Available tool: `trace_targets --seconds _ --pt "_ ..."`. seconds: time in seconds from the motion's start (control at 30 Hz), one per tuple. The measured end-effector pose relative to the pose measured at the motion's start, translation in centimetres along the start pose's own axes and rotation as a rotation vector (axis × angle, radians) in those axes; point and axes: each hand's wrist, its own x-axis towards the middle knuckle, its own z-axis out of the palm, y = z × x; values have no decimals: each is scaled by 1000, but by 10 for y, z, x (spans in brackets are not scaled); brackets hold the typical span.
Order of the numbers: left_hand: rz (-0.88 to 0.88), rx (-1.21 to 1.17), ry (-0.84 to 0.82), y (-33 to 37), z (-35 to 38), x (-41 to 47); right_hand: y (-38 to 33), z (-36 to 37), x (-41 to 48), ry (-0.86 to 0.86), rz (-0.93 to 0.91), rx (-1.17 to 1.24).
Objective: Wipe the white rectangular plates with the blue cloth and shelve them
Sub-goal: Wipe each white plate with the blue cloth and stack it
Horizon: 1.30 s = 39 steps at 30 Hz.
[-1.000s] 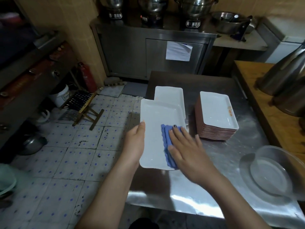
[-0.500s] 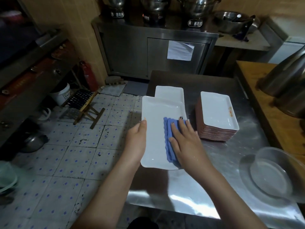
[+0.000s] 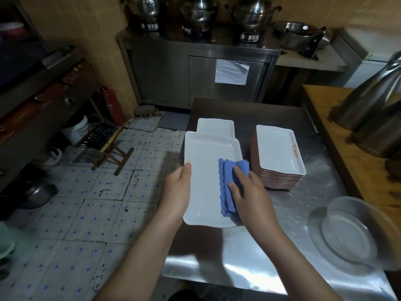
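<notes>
Since a second ago the blue cloth (image 3: 231, 183) has slid a little to the right across the white rectangular plate (image 3: 206, 170), so its far corner now reaches the plate's right rim, and the right hand (image 3: 249, 196) has gone with it.

Writing is scarce. A small orange mark (image 3: 295, 149) sits on the right rim of the top plate of the stack (image 3: 280, 153), too small to read. A fainter orange smudge shows on the wiped plate's left rim beside the thumb. The paper sheet (image 3: 231, 71) stuck to the steel cabinet door looks blank, and the dark print on the white bucket (image 3: 77, 131) cannot be made out.

The wiped plate is glossy, shallow and round-cornered, and hangs over the left edge of the steel counter (image 3: 238, 257), overlapping a second plate (image 3: 216, 127) behind it. The stacked plates are white inside and reddish-brown outside.

The left hand (image 3: 175, 192) grips the plate's left rim, thumb on top and fingers clamped underneath. The right hand presses the folded, scallop-edged cloth, with forefinger and thumb laid straight. A clear bowl (image 3: 351, 231) stands near the counter's right edge.
</notes>
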Motion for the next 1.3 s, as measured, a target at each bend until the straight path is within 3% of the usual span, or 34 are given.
trace_targets --seconds 0.13,0.33,0.63,0.73,1.03,1.3 --pt "2 -7 -14 -2 5 -2 -5 -8 11 197 -68 19" --pt "-23 -41 4 2 4 -4 -13 -12 9 229 -88 114" --pt "-107 38 10 -26 -12 -7 0 -24 30 -68 463 1168" --pt "-179 84 -19 -51 -19 -6 8 -20 30 -165 585 1326" --pt "-315 207 -71 -130 -20 6 27 16 19 -226 605 1286" --pt "-134 500 -17 -160 -15 14 45 35 15 -216 671 1157"
